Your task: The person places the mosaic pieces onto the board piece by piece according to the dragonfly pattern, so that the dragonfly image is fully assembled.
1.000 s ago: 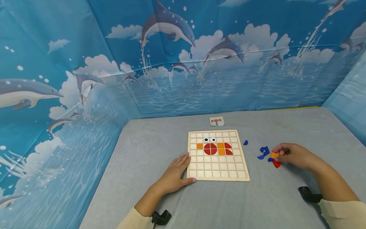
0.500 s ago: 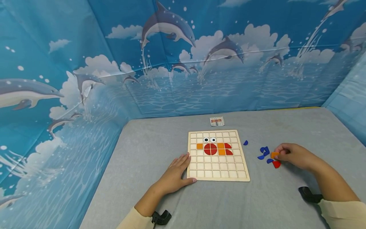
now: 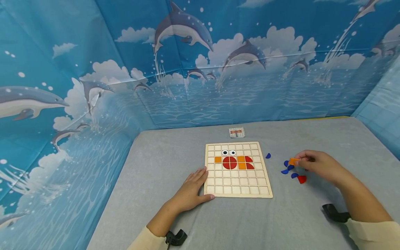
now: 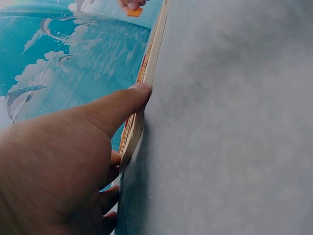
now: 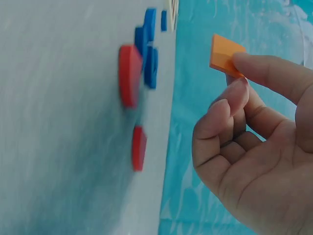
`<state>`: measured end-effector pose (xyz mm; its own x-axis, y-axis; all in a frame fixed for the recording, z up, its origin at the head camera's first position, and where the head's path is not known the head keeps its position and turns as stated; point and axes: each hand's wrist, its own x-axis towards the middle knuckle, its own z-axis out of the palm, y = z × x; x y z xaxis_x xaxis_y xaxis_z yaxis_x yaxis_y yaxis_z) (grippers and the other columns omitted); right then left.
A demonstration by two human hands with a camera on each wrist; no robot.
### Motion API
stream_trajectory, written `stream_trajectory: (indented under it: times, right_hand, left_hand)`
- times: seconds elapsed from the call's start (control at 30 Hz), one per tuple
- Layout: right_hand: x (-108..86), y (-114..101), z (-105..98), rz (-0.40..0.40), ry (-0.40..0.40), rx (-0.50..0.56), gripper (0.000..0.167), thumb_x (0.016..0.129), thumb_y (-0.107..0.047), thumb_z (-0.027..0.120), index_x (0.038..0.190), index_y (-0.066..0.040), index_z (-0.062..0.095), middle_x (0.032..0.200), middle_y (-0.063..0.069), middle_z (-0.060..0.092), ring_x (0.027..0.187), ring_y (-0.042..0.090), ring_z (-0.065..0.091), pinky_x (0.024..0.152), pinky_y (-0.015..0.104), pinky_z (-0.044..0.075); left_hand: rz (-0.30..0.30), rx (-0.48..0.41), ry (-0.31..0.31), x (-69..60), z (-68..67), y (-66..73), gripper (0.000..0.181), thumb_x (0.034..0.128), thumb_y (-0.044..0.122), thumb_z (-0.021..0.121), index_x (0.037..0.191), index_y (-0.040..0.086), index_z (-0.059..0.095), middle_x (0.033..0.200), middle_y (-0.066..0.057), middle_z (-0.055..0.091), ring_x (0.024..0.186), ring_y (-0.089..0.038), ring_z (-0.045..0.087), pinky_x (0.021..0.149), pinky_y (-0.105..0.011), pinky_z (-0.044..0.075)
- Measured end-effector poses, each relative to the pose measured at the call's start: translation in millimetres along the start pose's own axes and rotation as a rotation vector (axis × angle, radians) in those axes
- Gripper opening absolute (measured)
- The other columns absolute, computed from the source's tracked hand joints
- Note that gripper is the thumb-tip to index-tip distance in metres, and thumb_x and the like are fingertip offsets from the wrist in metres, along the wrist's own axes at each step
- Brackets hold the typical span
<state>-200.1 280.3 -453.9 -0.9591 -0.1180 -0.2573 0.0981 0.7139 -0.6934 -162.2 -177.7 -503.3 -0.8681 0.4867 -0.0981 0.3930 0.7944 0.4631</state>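
The right hand (image 3: 322,166) pinches an orange square piece (image 3: 293,161) between thumb and fingers; in the right wrist view the orange piece (image 5: 226,55) is raised off the table by the right hand (image 5: 259,142). The left hand (image 3: 190,192) rests with spread fingers at the left edge and lower left corner of the wooden grid board (image 3: 239,190). In the left wrist view the left hand's thumb touches the board's edge (image 4: 157,49). On the board lie a red circle of quarter pieces (image 3: 230,163), two eye pieces, orange squares and two red pieces at the right.
Several blue pieces (image 3: 284,171) and a red piece (image 3: 301,179) lie right of the board; the right wrist view shows a second red piece (image 5: 139,148). One blue piece (image 3: 268,156) sits nearer the board. A small printed card (image 3: 237,132) lies behind it. A dolphin-print curtain (image 3: 187,97) borders the table.
The right hand has lifted the orange piece and moved it away from the red piece, up and left over the blue pieces. The left hand has stayed on the board.
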Motion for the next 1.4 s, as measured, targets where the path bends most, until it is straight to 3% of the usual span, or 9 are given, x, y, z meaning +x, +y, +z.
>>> stream_trajectory:
  times: [0.27,0.57,0.9,1.23,1.4]
  right_hand:
    - [-4.0,-21.8,13.9,-0.032,0.059,0.016,0.039,0.101,-0.030,0.060,0.124,0.001,0.063,0.108,0.016,0.065,0.088,0.023,0.056,0.066,0.030,0.052]
    - [-2.0,-41.6,23.3,-0.064,0.041,0.012,0.044,0.102,-0.039,0.059,0.126,-0.004,0.066,0.114,0.017,0.069,0.089,0.025,0.059,0.068,0.033,0.052]
    - [5.2,-66.0,38.8,-0.121,0.039,0.002,0.035,0.099,-0.035,0.063,0.124,-0.011,0.072,0.124,0.016,0.064,0.092,0.026,0.059,0.068,0.034,0.051]
    - [14.1,-87.6,60.0,-0.185,0.019,0.040,0.026,0.099,-0.023,0.064,0.119,-0.009,0.072,0.111,0.011,0.070,0.091,0.022,0.058,0.073,0.029,0.052]
    - [22.2,-97.3,73.0,-0.238,0.012,0.057,0.022,0.097,-0.017,0.065,0.115,-0.006,0.072,0.099,0.009,0.068,0.083,0.024,0.058,0.068,0.029,0.053]
  left_hand:
    - [0.005,0.007,0.001,0.0,0.4,-0.6,0.092,0.0923,0.054,0.068,0.162,0.011,0.024,0.171,0.002,0.016,0.159,-0.021,0.014,0.130,-0.048,0.015]
    - [0.007,0.011,0.008,0.2,0.2,-0.2,0.092,0.0920,0.053,0.069,0.161,0.011,0.025,0.171,0.001,0.016,0.159,-0.021,0.015,0.130,-0.048,0.015]
    - [0.006,0.010,0.007,-0.1,0.0,-0.7,0.092,0.0922,0.053,0.069,0.161,0.010,0.025,0.171,0.001,0.017,0.159,-0.021,0.014,0.130,-0.047,0.015]
    - [0.007,0.015,0.004,-0.6,0.0,0.2,0.092,0.0923,0.053,0.068,0.161,0.010,0.025,0.171,0.000,0.017,0.159,-0.022,0.014,0.130,-0.047,0.015]
    - [0.005,0.018,0.007,0.3,0.0,0.2,0.092,0.0922,0.053,0.068,0.161,0.010,0.025,0.171,0.000,0.018,0.159,-0.022,0.016,0.130,-0.047,0.016]
